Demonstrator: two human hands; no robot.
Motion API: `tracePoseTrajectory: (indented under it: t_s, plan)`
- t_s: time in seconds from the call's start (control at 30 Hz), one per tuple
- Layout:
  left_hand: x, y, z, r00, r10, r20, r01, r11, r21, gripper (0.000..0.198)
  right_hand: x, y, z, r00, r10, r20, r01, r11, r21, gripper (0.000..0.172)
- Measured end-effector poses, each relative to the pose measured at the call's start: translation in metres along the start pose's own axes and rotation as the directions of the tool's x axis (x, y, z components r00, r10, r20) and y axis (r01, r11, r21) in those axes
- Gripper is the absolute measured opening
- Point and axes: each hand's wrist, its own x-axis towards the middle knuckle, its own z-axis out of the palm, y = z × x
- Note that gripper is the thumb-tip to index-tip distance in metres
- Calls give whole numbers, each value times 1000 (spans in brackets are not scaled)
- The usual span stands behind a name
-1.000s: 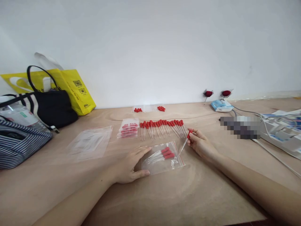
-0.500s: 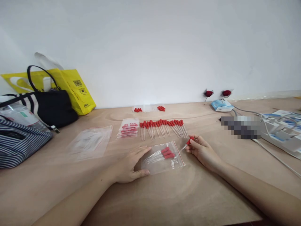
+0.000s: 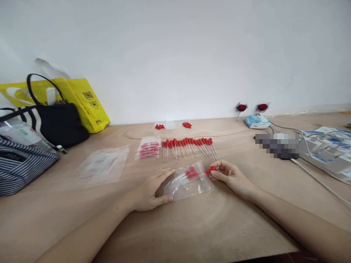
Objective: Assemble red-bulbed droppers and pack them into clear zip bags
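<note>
A clear zip-lock bag lies in front of me with several red-bulbed droppers in it, tips pointing left. My left hand rests at the bag's left end, thumb and fingers spread apart and touching its edge. With my right hand I pinch one dropper by its red bulb at the bag's right-hand opening. Its glass tube appears to be inside the bag. Beyond the bag is a row of loose droppers, bulbs away from me. Left of that row sits a stack of filled bags.
Flat clear bags lie to the left. Striped, black and yellow bags stand at the far left. Two small bags of red bulbs lie by the wall. At the right are a tissue pack, dark red flowers and a power strip with cables.
My right hand has moved left and slightly down, bringing the dropper from beside the bag into its opening. My left hand stays at the bag's left end.
</note>
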Motion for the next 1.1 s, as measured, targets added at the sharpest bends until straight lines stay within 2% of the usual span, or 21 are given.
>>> tracePoseTrajectory:
  t_s: [0.07,0.17,0.33,0.43,0.57,0.63,0.67,0.7,0.73,0.83,0.93,1.1]
  plan:
    - [0,0,0,1000,-8,1,8,1000,4,69,0,1,0,997,-53,46,60,984,-170,28]
    - [0,3,-1,1000,-18,10,17,1000,25,69,0,1,1,979,-156,133,195,911,-363,19]
    - [2,9,-4,999,-29,15,28,998,49,69,1,2,7,933,-231,277,342,810,-477,14]
    - [2,8,-4,1000,-22,18,21,998,57,68,5,5,10,927,-253,276,367,767,-526,11]
    - [2,6,-3,1000,-21,17,20,998,53,68,21,4,1,948,-186,258,299,802,-517,14]
    - [2,8,-4,999,-30,18,29,998,49,69,39,-2,-10,969,-192,156,247,787,-566,15]
    - [2,9,-4,999,-33,19,32,998,51,69,50,-5,-17,978,-207,31,179,752,-635,14]
    - [2,10,-4,999,-34,17,33,998,54,70,63,-8,-24,966,-210,-149,48,715,-698,12]
    - [2,11,-5,999,-36,13,35,998,60,70,77,-12,-31,946,-213,-244,-25,702,-711,12]
    - [2,12,-5,999,-29,21,28,997,72,69,117,-17,-48,898,-184,-400,-171,692,-702,21]
    - [2,11,-5,1000,-11,12,11,997,70,68,145,-16,-54,877,-75,-474,-290,704,-649,25]
    - [2,12,-5,1000,-8,0,8,998,70,68,163,-10,-53,880,108,-463,-375,756,-536,27]
